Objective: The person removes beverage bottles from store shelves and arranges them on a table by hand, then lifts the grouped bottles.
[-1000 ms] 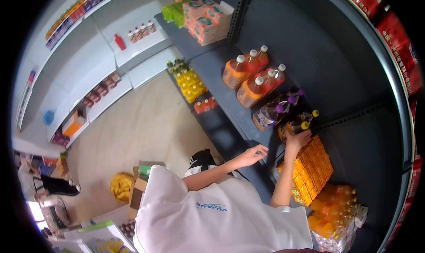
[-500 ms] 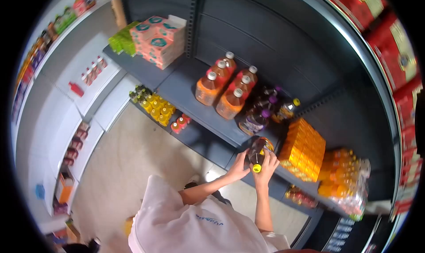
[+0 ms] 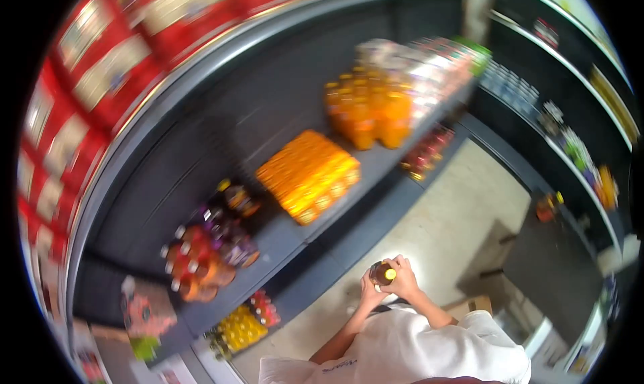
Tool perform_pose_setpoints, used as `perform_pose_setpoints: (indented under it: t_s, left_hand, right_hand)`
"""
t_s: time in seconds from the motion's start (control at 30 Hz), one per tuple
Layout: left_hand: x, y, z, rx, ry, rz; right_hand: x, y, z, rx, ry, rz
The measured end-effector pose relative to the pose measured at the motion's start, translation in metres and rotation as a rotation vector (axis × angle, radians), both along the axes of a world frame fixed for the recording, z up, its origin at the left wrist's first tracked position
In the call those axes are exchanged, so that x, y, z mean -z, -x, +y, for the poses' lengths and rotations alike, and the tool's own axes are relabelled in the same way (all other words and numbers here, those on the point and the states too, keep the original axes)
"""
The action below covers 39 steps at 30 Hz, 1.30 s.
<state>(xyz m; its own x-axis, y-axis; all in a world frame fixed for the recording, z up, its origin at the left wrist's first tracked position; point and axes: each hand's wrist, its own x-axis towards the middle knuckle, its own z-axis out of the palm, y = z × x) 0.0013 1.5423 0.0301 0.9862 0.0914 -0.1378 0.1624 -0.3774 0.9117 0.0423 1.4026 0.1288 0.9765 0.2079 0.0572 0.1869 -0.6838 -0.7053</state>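
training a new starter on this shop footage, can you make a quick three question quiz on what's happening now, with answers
1. Multiple choice: what colour is the cap on the held bottle? a) purple b) white c) yellow

2. True or false: the right hand alone is on the held bottle.

3. Short answer: on the shelf, what sits between the yellow-capped bottle and the orange drink bottles?

Key:
1. c, yellow.
2. False; the left hand is on it too.
3. A block of orange packs.
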Motion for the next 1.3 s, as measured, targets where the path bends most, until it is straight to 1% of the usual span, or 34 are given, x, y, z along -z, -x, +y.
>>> perform_pose_setpoints:
  t_s: [0.07,0.1,0.13,0.17,0.2,0.23,0.27,0.33,0.37,0.4,0.47,0.53,0.6,0.63,0.67,0.73,0.77,0.8,0.87,0.9,0.93,0.97,1.0,1.07,1.1,1.13,1.2,1.27,1.3]
  left_hand:
    - [0.014,-0.028,-0.041,0.408,0.085,-0.066]
    - [0.004,-0.038,-0.062,0.528,0.056,-0.014]
    - [-0.01,-0.051,-0.089,0.652,0.024,0.04]
    - [-0.014,-0.061,-0.118,0.72,0.036,0.116]
    - [-0.023,-0.069,-0.148,0.788,0.036,0.137]
    - [-0.017,-0.078,-0.176,0.881,0.043,0.115]
    - [-0.012,-0.086,-0.201,0.952,0.063,0.091]
    - [-0.037,-0.088,-0.255,1.026,0.017,0.249]
    - [-0.041,-0.087,-0.279,1.098,0.028,0.246]
    - [-0.039,-0.085,-0.301,1.133,0.022,0.259]
    - [-0.031,-0.078,-0.336,1.23,0.072,0.262]
    - [-0.038,-0.074,-0.37,1.289,0.092,0.297]
    - [-0.044,-0.074,-0.401,1.359,0.173,0.323]
    - [-0.048,-0.078,-0.417,1.423,0.144,0.286]
    - [-0.052,-0.085,-0.434,1.485,0.121,0.232]
    - [-0.051,-0.1,-0.469,1.553,0.105,0.185]
    - [-0.048,-0.108,-0.489,1.553,0.072,0.272]
    - [-0.043,-0.119,-0.509,1.582,0.075,0.289]
    - [-0.015,-0.14,-0.547,1.631,0.167,0.194]
    - [-0.019,-0.15,-0.566,1.638,0.115,0.322]
    - [-0.003,-0.159,-0.586,1.658,0.203,0.184]
    - [0.009,-0.17,-0.617,1.622,0.286,0.234]
    - [0.012,-0.172,-0.626,1.559,0.36,0.327]
    - [0.005,-0.19,-0.663,1.593,0.365,0.46]
    - [0.004,-0.196,-0.677,1.619,0.226,0.364]
    - [0.012,-0.211,-0.694,1.604,0.227,0.406]
    - [0.012,-0.217,-0.712,1.614,0.233,0.365]
    - [0.017,-0.223,-0.726,1.581,0.236,0.436]
    - [0.015,-0.227,-0.733,1.577,0.226,0.458]
  right_hand:
    - [0.012,0.006,-0.068,0.186,0.01,0.035]
    - [0.008,0.012,-0.096,0.306,-0.003,0.106]
    - [0.008,0.016,-0.123,0.416,0.03,0.099]
    - [0.009,0.023,-0.15,0.511,0.022,0.068]
    - [0.016,0.028,-0.178,0.591,0.014,0.082]
    - [0.013,0.034,-0.202,0.696,0.017,0.067]
    - [0.01,0.038,-0.221,0.779,0.033,0.051]
    - [0.005,0.051,-0.259,0.949,0.006,0.039]
    - [0.004,0.057,-0.274,1.052,-0.014,0.015]
    - [0.005,0.063,-0.289,1.089,-0.017,0.026]
    - [0.009,0.076,-0.312,1.262,-0.018,0.008]
    - [0.017,0.08,-0.337,1.344,-0.013,0.036]
    - [0.031,0.08,-0.365,1.469,0.044,-0.085]
    - [0.034,0.076,-0.379,1.523,0.061,-0.112]
    - [0.039,0.073,-0.393,1.566,0.082,-0.072]
    - [0.047,0.059,-0.427,1.648,0.092,-0.061]
    - [0.051,0.051,-0.447,1.652,0.092,-0.032]
    - [0.051,0.041,-0.468,1.688,0.09,-0.03]
    - [0.06,0.02,-0.494,1.727,0.086,0.013]
    - [0.06,0.01,-0.505,1.757,0.067,0.041]
    - [0.065,-0.008,-0.537,1.792,0.061,0.035]
    - [0.069,-0.017,-0.552,1.805,0.027,0.101]
    - [0.076,-0.027,-0.567,1.825,0.055,0.072]
    - [0.065,-0.043,-0.601,1.853,0.025,0.091]
    - [0.068,-0.049,-0.615,1.868,0.018,0.074]
    - [0.079,-0.068,-0.633,1.86,0.024,0.118]
    - [0.086,-0.079,-0.653,1.887,0.105,0.009]
    - [0.094,-0.084,-0.67,1.871,0.104,0.047]
    - [0.096,-0.085,-0.678,1.841,0.098,0.013]
